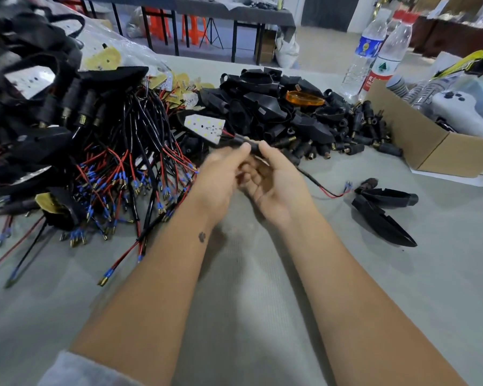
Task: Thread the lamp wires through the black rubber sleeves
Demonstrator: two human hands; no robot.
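My left hand [221,176] and my right hand [273,182] meet above the middle of the table. Between their fingertips they pinch a black rubber sleeve [241,140]. A white LED board [205,128] hangs at the sleeve's far left end on short red and black leads. A black wire [310,179] trails from under my right hand to the right, ending in red and black strands with blue terminals [347,186]. How far the wire runs inside the sleeve is hidden by my fingers.
A tangle of wired lamps [117,162] fills the left. Black housings and sleeves [276,110] are heaped at the back, with one orange lens [304,98]. Two black shells [382,215] lie at the right. A cardboard box [430,146] and two water bottles [374,57] stand at the far right.
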